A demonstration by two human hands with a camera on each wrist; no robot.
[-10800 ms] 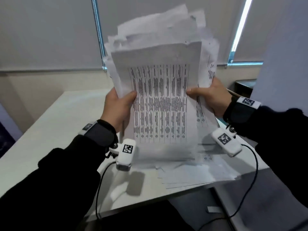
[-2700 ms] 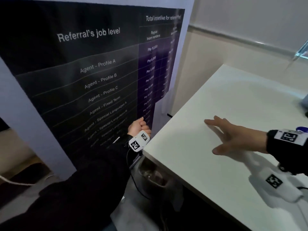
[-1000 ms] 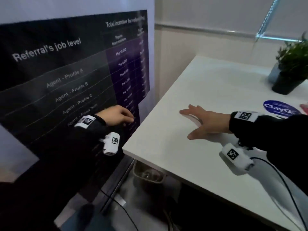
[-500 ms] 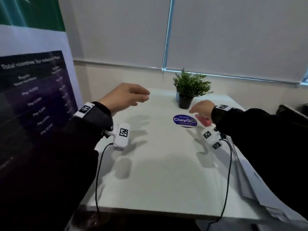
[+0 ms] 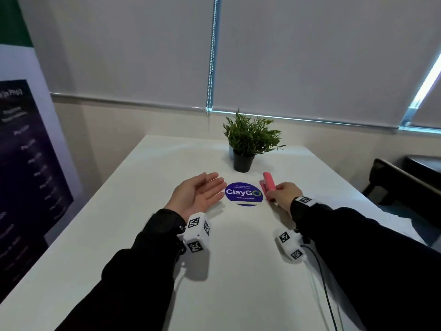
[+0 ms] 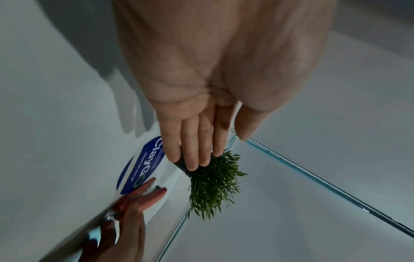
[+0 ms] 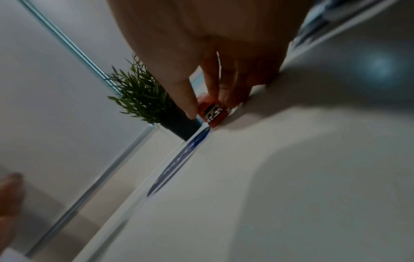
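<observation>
Above the table the left hand is held flat, palm up, empty. The stapler, lying just right of the blue sticker, is gripped by the right hand. Pickup judged begun; a clean lift is needed, with the plant pot close behind.

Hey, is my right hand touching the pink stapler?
Touching. The right wrist view shows the fingers of the right hand pinching the stapler at its near end; the head view agrees.

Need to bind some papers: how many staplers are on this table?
1. The pink stapler lies right of the blue sticker, near the potted plant, its near end gripped by the right hand. More could lie out of view.
</observation>
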